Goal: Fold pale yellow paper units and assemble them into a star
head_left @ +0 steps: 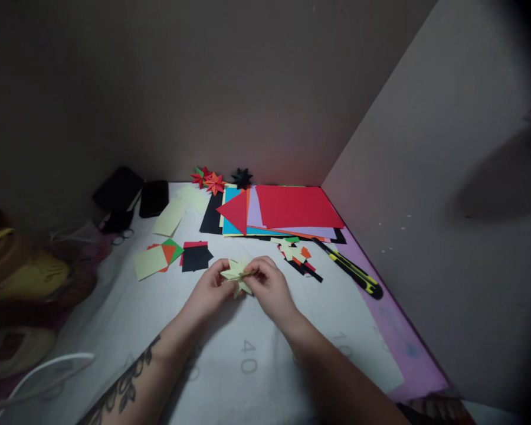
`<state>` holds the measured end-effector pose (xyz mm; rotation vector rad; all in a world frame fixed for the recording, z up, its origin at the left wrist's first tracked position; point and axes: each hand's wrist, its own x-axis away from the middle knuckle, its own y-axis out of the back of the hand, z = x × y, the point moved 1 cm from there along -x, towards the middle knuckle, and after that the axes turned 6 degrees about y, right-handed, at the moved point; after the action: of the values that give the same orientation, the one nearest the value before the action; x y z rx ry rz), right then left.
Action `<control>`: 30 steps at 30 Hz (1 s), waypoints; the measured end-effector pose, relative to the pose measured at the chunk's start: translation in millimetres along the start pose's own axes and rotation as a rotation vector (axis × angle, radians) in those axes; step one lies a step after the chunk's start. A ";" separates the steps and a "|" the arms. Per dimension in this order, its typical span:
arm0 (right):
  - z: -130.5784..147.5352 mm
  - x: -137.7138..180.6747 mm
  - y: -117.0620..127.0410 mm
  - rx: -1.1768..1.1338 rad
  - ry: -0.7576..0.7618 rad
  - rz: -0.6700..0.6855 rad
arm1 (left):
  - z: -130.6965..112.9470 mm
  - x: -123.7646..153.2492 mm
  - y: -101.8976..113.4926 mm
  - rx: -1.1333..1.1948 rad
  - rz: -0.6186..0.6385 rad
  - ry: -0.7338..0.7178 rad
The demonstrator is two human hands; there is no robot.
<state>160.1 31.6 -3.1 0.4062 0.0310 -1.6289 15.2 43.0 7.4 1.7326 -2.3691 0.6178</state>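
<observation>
A pale yellow folded paper star is held up between both hands over the middle of the table. My left hand pinches its left side, fingers behind and thumb in front. On the other side, my right hand grips one of its points between thumb and fingertips. Small paper squares in black and red lie just beyond my left hand. Close past my right hand is a pile of paper scraps in several colours.
Coloured paper sheets are stacked at the back. Behind them sit finished stars, including a black star and an orange star. A yellow-black box cutter lies at right. A phone and scissors are at left.
</observation>
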 end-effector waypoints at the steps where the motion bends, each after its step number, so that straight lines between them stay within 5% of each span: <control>1: 0.8 0.4 -0.1 0.008 0.017 -0.001 | -0.5 0.2 0.2 -0.002 0.001 -0.009; 12: -1.2 -2.2 4.7 -0.059 0.074 0.025 | -12.0 -0.1 14.2 -0.227 0.075 -0.028; 30: -5.1 -3.8 11.6 -0.147 0.127 0.015 | -18.8 6.8 11.7 0.066 0.124 0.073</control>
<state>172.7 35.3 -4.2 0.3948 0.2411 -1.5734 -0.4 47.6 23.9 1.5678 -2.4456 0.7725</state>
